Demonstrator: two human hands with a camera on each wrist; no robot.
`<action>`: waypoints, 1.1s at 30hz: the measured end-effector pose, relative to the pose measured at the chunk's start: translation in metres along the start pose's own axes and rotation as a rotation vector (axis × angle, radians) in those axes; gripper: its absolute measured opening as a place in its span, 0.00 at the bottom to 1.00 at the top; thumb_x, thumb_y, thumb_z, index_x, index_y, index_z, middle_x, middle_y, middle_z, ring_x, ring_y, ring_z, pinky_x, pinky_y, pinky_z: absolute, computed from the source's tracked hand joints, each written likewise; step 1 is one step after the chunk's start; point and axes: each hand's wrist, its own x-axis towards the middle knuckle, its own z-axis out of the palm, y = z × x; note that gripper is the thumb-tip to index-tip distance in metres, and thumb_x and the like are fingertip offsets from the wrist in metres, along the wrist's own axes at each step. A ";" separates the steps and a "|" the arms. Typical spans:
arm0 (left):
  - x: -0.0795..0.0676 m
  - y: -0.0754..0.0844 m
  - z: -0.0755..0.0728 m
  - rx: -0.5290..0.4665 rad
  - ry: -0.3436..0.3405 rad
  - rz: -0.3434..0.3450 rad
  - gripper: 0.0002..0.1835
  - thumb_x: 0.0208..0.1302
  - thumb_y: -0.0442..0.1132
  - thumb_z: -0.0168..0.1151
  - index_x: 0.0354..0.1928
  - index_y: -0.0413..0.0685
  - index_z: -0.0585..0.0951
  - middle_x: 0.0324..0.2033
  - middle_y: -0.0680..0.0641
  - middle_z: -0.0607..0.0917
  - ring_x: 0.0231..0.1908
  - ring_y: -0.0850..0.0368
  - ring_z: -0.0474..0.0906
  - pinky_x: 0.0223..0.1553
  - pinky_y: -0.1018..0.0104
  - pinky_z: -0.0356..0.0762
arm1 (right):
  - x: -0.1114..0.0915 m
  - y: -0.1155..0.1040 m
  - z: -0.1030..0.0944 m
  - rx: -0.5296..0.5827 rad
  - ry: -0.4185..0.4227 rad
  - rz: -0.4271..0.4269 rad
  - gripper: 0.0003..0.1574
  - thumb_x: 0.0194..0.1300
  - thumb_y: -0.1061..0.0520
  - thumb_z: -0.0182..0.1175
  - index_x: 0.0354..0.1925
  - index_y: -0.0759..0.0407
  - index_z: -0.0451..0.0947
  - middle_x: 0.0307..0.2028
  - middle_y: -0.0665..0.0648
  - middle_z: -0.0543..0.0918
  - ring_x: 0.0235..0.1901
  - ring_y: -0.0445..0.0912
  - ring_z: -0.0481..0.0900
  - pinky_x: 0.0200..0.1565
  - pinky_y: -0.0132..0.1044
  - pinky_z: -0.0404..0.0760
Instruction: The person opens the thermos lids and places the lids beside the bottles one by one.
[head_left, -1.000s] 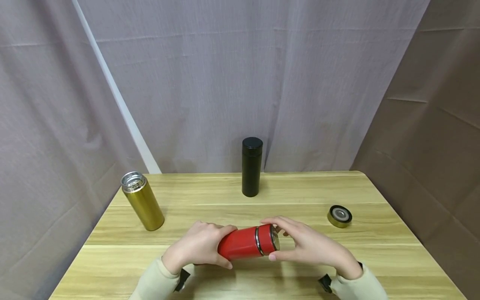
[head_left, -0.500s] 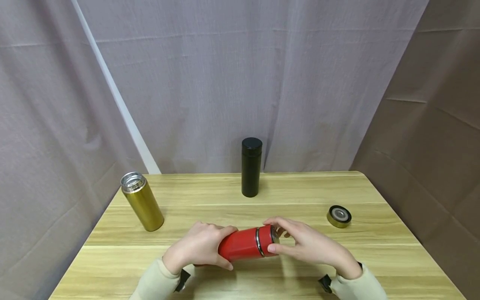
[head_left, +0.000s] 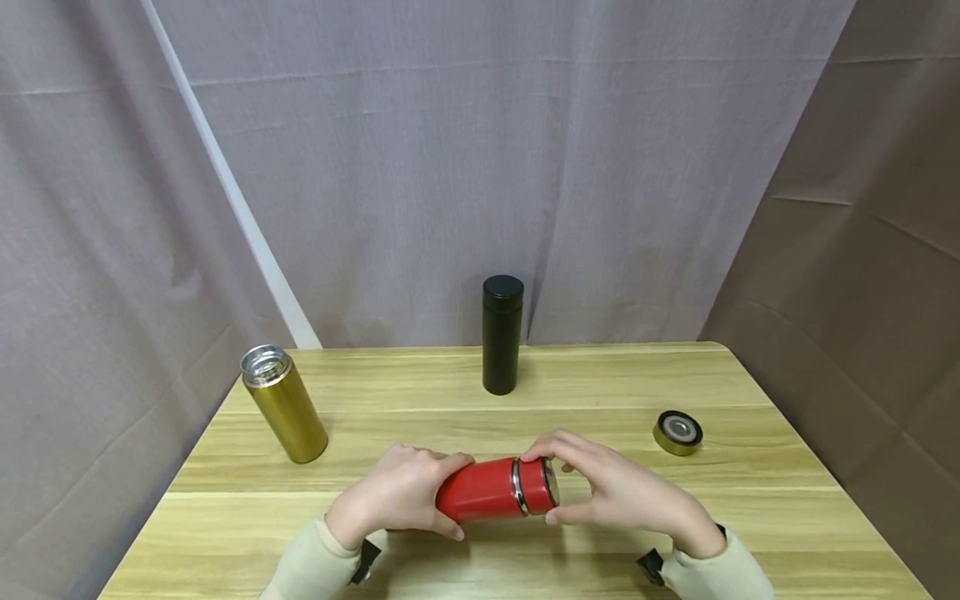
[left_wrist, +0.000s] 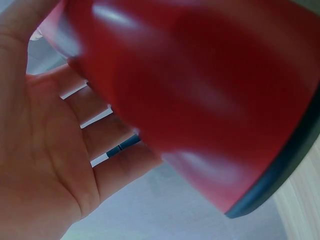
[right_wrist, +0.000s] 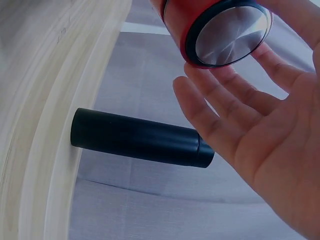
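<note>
My left hand grips the lower body of a red thermos, held tilted on its side above the table with its lid end to the right. In the left wrist view, the palm and fingers reach round the red body, its dark base rim at lower right. My right hand spans the red lid, forefinger on its upper side and thumb at its lower edge. The right wrist view shows the lid's shiny metal top with fingertips against its rim. A steel ring divides lid and body.
A gold thermos stands lidless at the left. Its gold lid lies inside-up at the right of the wooden table. A black thermos stands at the back, before a grey curtain.
My right thumb came up over the lid, then slid to its lower edge, while the forefinger moved left along the top. The left hand and thermos hold nearly still.
</note>
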 end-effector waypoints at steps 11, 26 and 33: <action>0.001 0.000 -0.001 -0.016 -0.009 -0.009 0.41 0.35 0.69 0.68 0.56 0.63 0.72 0.29 0.64 0.79 0.24 0.70 0.71 0.23 0.67 0.65 | 0.000 0.003 0.003 0.050 -0.046 0.159 0.34 0.59 0.36 0.57 0.62 0.38 0.62 0.40 0.37 0.77 0.40 0.36 0.75 0.42 0.41 0.75; -0.002 0.001 0.000 -0.027 -0.026 -0.027 0.40 0.35 0.68 0.70 0.54 0.63 0.73 0.29 0.64 0.79 0.24 0.69 0.71 0.23 0.67 0.64 | -0.001 0.005 0.005 0.022 -0.048 0.100 0.44 0.49 0.44 0.70 0.62 0.39 0.61 0.51 0.38 0.72 0.44 0.36 0.74 0.45 0.42 0.75; -0.002 -0.001 0.001 -0.007 -0.008 -0.016 0.43 0.33 0.70 0.69 0.56 0.62 0.73 0.30 0.63 0.80 0.26 0.69 0.72 0.24 0.67 0.65 | -0.002 0.005 0.005 0.031 -0.027 0.066 0.45 0.49 0.45 0.71 0.63 0.40 0.61 0.52 0.40 0.71 0.45 0.37 0.74 0.44 0.42 0.76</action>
